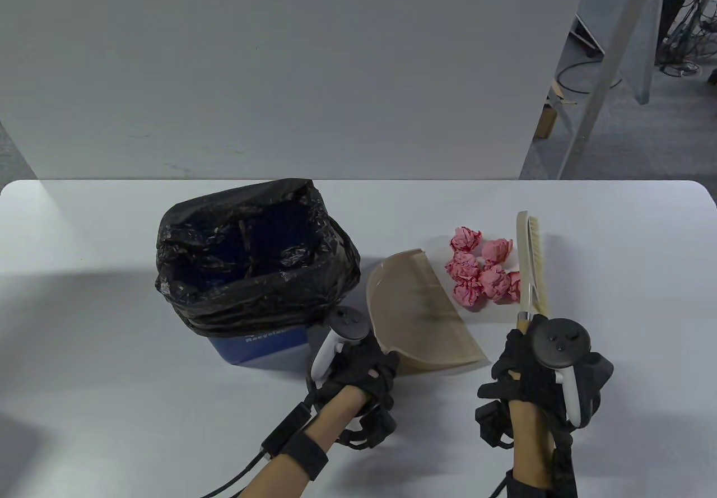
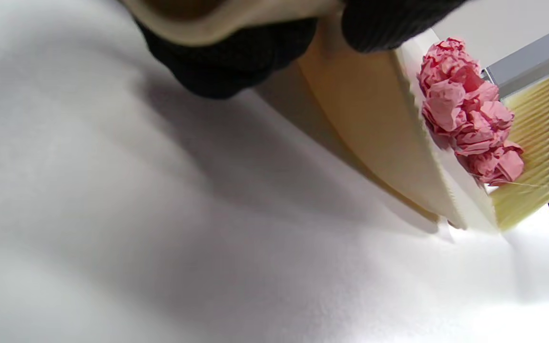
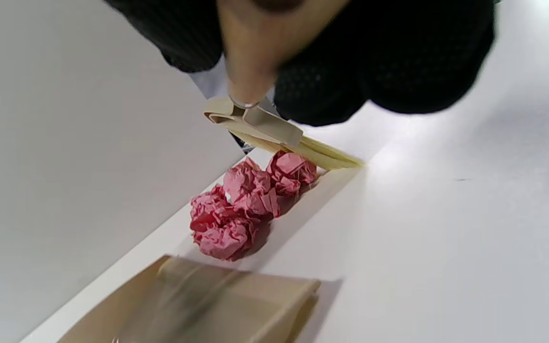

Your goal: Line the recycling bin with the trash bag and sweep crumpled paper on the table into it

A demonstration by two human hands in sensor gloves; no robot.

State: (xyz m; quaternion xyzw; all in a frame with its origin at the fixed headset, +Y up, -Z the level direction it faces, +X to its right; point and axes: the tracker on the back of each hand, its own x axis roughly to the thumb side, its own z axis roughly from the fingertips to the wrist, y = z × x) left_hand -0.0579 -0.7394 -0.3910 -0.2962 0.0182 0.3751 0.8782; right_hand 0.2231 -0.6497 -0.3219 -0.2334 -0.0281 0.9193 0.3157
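A blue recycling bin (image 1: 255, 345) stands at the table's left centre, lined with a black trash bag (image 1: 252, 257) folded over its rim. Several pink crumpled paper balls (image 1: 479, 268) lie in a cluster between a beige dustpan (image 1: 420, 313) and a hand brush (image 1: 532, 265). My left hand (image 1: 367, 377) grips the dustpan's near end, its lip (image 2: 427, 157) facing the paper balls (image 2: 470, 119). My right hand (image 1: 538, 369) grips the brush's wooden handle (image 3: 250, 57); the bristles (image 2: 527, 157) sit just right of the paper balls (image 3: 246, 205).
The white table (image 1: 112, 408) has rounded far corners, and a grey wall panel (image 1: 280, 61) stands right behind it. To the far right, off the table, are a slanted metal frame (image 1: 605, 66) and cables on the floor.
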